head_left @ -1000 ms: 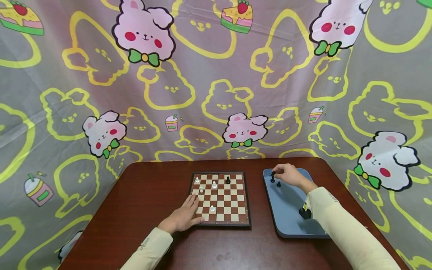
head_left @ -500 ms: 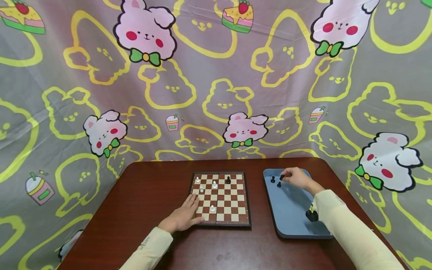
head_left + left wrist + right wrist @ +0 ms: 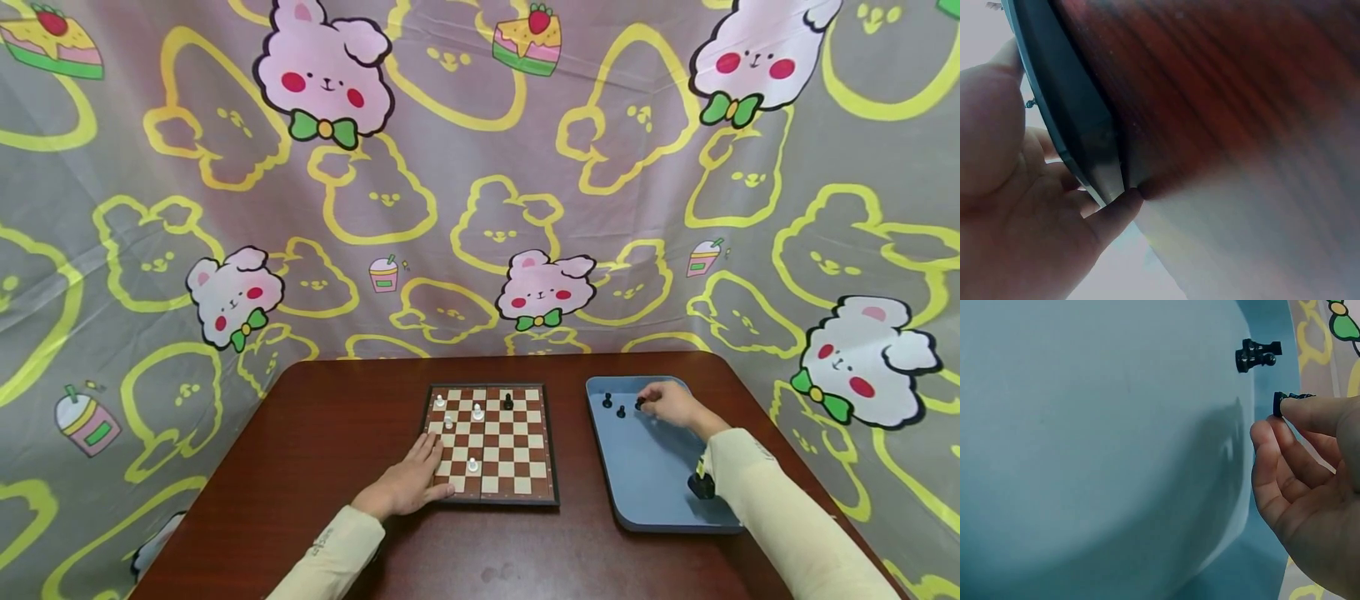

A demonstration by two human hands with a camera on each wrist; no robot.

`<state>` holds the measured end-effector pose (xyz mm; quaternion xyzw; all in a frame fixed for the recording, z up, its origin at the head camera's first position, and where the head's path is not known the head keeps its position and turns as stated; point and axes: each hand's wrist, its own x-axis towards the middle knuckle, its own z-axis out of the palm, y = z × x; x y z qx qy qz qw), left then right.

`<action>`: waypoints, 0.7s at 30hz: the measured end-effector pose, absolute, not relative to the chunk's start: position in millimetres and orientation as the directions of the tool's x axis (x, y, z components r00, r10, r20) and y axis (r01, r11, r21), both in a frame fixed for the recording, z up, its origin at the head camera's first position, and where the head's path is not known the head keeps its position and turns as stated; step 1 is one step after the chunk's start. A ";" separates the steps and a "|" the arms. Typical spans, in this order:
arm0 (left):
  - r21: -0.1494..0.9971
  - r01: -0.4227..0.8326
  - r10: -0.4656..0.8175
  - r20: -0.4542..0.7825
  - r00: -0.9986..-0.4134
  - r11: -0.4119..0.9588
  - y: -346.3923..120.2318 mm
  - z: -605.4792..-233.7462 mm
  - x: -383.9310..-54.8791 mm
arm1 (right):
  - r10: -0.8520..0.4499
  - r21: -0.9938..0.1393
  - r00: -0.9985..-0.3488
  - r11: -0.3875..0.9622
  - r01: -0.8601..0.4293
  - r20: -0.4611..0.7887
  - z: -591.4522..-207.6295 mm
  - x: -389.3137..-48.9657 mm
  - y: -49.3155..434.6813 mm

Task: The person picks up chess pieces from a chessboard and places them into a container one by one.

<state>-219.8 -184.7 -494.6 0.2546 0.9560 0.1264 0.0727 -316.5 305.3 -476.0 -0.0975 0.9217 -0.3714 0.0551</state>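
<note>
My left hand [image 3: 407,483] lies with extended fingers along the left edge of the chessboard [image 3: 506,483], its thumb by the near-left corner. In the left wrist view the dark side of the board [image 3: 1079,106] runs next to that hand. Over the far end of a blue tray [image 3: 637,467], my right hand [image 3: 671,403] pinches a black chess piece [image 3: 1278,404] between thumb and fingers; the fingers hide part of it. Two black chess pieces, a taller one [image 3: 607,401] and a shorter pawn [image 3: 621,412], stand in the tray to its left.
Several white chess pieces, one of them a pawn [image 3: 472,465], stand on the board's left half. A black piece [image 3: 507,402] stands near its far edge. The brown table [image 3: 337,417] reaches back to a patterned cloth [image 3: 420,292].
My right hand has left the taller black piece standing in the tray and moved right and slightly nearer; it now holds another black piece. The left hand has stayed put.
</note>
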 end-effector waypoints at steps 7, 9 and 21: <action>0.284 0.465 0.503 -0.073 -0.861 0.838 -184.9 -495.7 -220.9 | -0.217 -0.701 -0.974 0.704 -0.111 -0.063 -481.7 -316.0 311.1; 0.284 0.466 0.504 -0.073 -0.861 0.838 -185.0 -496.4 -221.2 | -0.214 -0.700 -0.975 0.706 -0.109 -0.064 -483.3 -315.7 312.6; 0.281 0.461 0.500 -0.083 -0.862 0.842 -185.5 -496.7 -223.2 | -0.184 -0.681 -0.981 0.727 -0.089 -0.067 -488.7 -318.9 313.6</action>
